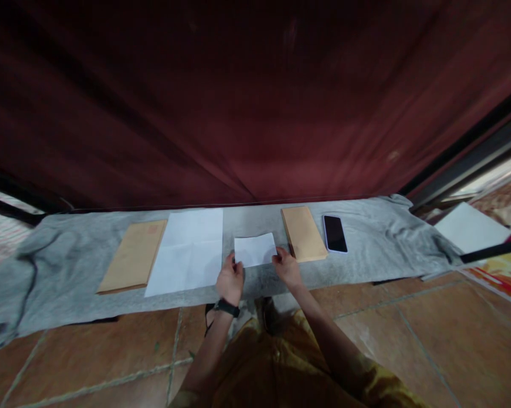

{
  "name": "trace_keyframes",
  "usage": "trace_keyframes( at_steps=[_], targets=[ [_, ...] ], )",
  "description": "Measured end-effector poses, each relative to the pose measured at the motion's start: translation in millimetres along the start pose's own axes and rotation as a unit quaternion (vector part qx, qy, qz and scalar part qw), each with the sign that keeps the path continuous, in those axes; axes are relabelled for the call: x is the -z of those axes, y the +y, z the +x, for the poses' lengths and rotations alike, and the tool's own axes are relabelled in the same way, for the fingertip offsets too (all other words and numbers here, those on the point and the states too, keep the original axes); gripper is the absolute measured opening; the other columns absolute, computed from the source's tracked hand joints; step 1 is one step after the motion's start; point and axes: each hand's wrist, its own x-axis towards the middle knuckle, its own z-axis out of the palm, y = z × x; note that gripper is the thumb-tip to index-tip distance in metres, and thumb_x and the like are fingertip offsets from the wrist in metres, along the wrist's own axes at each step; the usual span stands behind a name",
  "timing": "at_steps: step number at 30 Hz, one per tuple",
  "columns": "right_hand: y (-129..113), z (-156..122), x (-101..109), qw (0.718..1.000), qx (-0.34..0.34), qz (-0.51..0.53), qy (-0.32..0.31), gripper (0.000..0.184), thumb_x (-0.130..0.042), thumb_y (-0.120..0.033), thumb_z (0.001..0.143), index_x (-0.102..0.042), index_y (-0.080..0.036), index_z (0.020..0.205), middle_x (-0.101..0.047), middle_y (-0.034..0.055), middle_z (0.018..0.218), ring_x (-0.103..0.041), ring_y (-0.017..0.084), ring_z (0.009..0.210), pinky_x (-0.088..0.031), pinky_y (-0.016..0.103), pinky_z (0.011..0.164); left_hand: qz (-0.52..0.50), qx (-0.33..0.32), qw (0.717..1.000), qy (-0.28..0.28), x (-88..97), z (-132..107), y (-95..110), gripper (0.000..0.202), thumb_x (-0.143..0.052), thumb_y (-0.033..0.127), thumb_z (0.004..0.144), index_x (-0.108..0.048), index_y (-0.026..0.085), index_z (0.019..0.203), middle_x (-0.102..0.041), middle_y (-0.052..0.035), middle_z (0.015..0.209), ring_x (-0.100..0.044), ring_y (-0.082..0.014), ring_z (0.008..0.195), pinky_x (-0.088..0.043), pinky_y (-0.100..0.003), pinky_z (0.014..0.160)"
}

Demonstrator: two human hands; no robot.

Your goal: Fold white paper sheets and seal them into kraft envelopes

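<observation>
A small folded white paper [255, 249] lies on the grey cloth [366, 249] in front of me. My left hand [230, 279], with a dark watch on the wrist, pinches the paper's lower left corner. My right hand [286, 266] grips its lower right corner. Both hands have their fingers closed on the paper's edge. A stack of brown envelopes [303, 233] sits just right of my right hand. A large unfolded white sheet [187, 251] with crease lines lies just left of my left hand.
A larger brown envelope [133, 256] lies at the left beside the white sheet. A black phone [335, 233] rests right of the envelope stack. A dark red curtain [238, 102] hangs behind the bench. More white paper [470, 228] sits at far right. Tiled floor lies below.
</observation>
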Motion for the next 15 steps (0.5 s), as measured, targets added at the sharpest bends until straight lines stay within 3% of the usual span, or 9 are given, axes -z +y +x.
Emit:
trace_keyframes(
  at_steps=[7,15],
  targets=[
    [-10,-10,8,0.993,0.003,-0.114,-0.020,0.038,-0.053,-0.021,0.097,-0.060,-0.018,0.135,-0.077,0.0107,0.109,-0.074,0.023,0.096,-0.054,0.028,0.082,0.145,-0.060,0.988,-0.006,0.6,-8,6,0.039,-0.048,0.030,0.099,-0.058,0.023,0.136,-0.071,-0.0108,0.121,-0.070,-0.0250,0.100,-0.052,-0.033,0.077],
    [-13,-12,9,0.989,-0.007,-0.146,-0.029,0.037,-0.053,-0.023,0.098,-0.057,-0.019,0.135,-0.076,0.0107,0.113,-0.074,0.022,0.098,-0.052,0.024,0.081,0.162,-0.082,0.983,-0.003,-2.6,-4,0,0.036,-0.046,0.033,0.100,-0.063,0.024,0.130,-0.071,-0.0102,0.117,-0.070,-0.0250,0.100,-0.052,-0.033,0.077]
  ],
)
